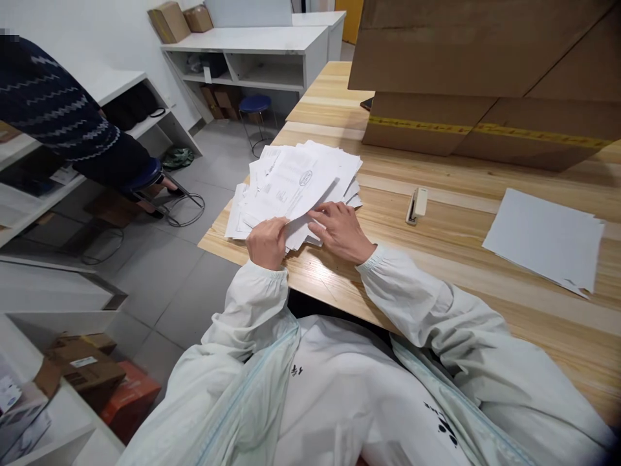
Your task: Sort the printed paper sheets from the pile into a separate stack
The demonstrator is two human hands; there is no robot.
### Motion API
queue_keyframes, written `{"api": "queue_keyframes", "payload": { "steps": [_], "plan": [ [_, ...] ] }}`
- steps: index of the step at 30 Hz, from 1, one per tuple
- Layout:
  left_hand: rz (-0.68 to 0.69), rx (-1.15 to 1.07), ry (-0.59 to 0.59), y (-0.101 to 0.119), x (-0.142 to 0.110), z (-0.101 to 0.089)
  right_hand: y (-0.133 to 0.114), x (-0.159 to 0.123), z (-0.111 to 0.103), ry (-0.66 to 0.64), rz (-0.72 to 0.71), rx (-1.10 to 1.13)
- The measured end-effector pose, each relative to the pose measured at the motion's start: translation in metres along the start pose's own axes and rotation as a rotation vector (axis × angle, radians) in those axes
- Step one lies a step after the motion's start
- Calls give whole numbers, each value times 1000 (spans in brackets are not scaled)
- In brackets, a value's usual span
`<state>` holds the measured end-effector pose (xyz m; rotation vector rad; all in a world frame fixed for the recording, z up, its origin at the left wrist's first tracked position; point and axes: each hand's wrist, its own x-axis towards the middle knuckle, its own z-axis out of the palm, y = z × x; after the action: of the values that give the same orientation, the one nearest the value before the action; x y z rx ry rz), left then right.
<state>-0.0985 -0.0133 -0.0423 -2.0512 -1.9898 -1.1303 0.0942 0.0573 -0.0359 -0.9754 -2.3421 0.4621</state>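
Note:
A messy pile of printed paper sheets (349,169) lies near the table's left corner. On top, one printed sheet (295,181) with an oval stamp has its near right edge raised and bent. My left hand (268,244) is closed on the near left edge of this sheet, thumb on top. My right hand (343,232) rests at the near right side of the pile; its fingertips touch the sheet's raised edge, with thumb and index finger apart. To the right of that hand a cream stapler (417,206) lies on the table.
A stack of white paper (543,239) lies on the wooden table (451,259) at right. Large cardboard boxes (436,120) stand at the back, partly hiding a dark flat object (367,103). At left, another person (58,103) sits on a stool (145,176) by white shelves.

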Motion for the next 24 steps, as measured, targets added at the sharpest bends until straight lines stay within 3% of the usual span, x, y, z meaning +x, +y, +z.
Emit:
{"api": "queue_keyframes", "payload": {
  "steps": [3, 5, 8, 10, 12, 15, 17, 19, 24],
  "plan": [
    [188, -90, 86, 24, -5, -2, 3, -7, -13, 16, 187, 495],
    [374, -175, 41, 48, -9, -2, 11, -20, -29, 85, 280, 763],
    [525, -412, -83, 79, -3, 1, 31, -50, -58, 300, 400, 862],
    [400, -603, -86, 93, 11, 9, 46, -73, -77, 416, 466, 873],
    [152, -776, -75, 101, 27, 26, 60, -94, -90, 488, 516, 913],
    [-149, -1049, -227, 110, 42, 66, 74, -119, -97, 550, 596, 946],
    [-262, -1224, -395, 117, 43, 91, 78, -129, -95, 551, 634, 917],
    [-355, -1331, -484, 121, 38, 109, 79, -134, -93, 545, 642, 876],
    [-481, -1341, -485, 117, 29, 119, 78, -135, -101, 695, 642, 851]
  ]
}}
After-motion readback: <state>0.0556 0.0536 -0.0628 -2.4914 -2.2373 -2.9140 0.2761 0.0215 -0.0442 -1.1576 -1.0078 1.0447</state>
